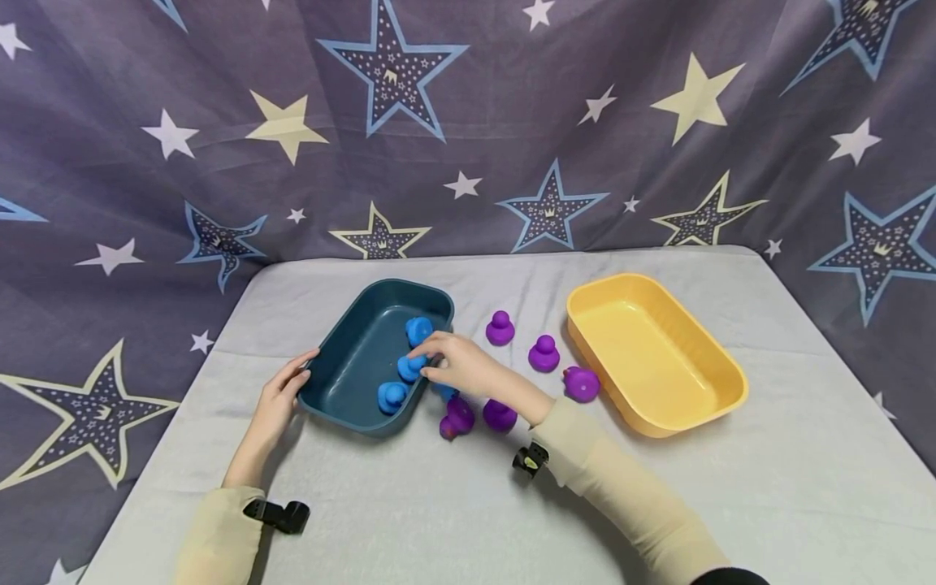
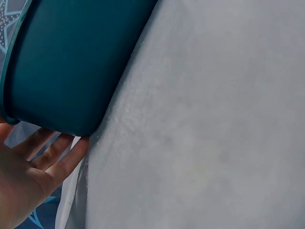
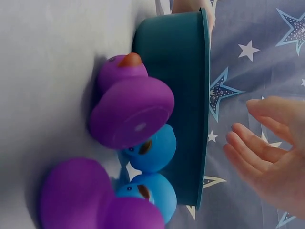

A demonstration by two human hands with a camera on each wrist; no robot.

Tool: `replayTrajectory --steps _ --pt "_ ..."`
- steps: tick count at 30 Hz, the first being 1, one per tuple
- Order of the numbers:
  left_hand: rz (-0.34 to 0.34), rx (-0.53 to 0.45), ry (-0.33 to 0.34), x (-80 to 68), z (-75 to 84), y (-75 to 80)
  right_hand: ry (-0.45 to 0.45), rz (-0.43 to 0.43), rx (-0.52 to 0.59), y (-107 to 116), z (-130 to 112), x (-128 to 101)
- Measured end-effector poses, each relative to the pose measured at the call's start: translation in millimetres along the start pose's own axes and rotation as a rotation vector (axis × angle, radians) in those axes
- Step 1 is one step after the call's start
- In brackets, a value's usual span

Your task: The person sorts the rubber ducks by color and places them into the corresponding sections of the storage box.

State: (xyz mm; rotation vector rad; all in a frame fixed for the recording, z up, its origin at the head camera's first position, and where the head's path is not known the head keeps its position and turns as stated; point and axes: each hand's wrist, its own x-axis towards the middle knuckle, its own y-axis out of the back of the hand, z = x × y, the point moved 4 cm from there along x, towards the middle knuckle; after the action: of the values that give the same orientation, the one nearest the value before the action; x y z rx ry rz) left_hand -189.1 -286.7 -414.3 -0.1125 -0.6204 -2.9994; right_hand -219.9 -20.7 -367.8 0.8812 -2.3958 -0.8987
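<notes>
I see my right hand [image 1: 457,363] reaching over the near right rim of the teal tub [image 1: 344,366], fingertips touching a blue duck [image 1: 410,367] inside it; in the right wrist view the fingers look fairly straight and spread, so I cannot tell whether the duck is pinched or only touched. The duck is smooth, rounded, matte rubber or plastic; I can't make out which way its beak points. Two more blue ducks sit in the tub, one farther back [image 1: 419,329] and one nearer [image 1: 392,396], the three lined up roughly along the tub's right wall. The tub is a smooth plastic rectangle with rounded corners, its long axis running from near left to far right. My left hand [image 1: 281,398] rests with relaxed fingers against the tub's near left corner, gripping nothing.

Just outside the tub, under my right wrist, lie two purple ducks [image 1: 457,417] [image 1: 500,415] and two further blue ducks [image 3: 152,150]; one purple duck shows an orange beak. Three more purple ducks [image 1: 500,327] [image 1: 544,354] [image 1: 581,383] stand between the tub and a glossy yellow tub [image 1: 720,378]. Everything sits on a pale grey cloth [image 1: 453,504] with a slightly pilled weave, against a star-printed curtain [image 1: 468,122]. I can read no writing.
</notes>
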Motion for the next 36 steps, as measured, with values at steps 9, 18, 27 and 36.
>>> replayTrajectory --steps 9,18,27,36 --pt "0.006 -0.014 -0.017 0.9 -1.0 0.2 -0.02 0.039 0.01 8.8 7.8 -7.9" --pt "0.005 -0.011 -0.011 0.7 -2.1 0.0 -0.007 0.075 0.019 15.7 15.1 -15.3" --pt "0.007 -0.015 -0.005 1.1 -2.5 0.2 -0.066 0.095 0.032 21.1 24.9 -21.7" --pt "-0.008 0.002 0.008 1.5 -2.9 0.6 -0.042 0.123 0.031 25.7 35.2 -25.8"
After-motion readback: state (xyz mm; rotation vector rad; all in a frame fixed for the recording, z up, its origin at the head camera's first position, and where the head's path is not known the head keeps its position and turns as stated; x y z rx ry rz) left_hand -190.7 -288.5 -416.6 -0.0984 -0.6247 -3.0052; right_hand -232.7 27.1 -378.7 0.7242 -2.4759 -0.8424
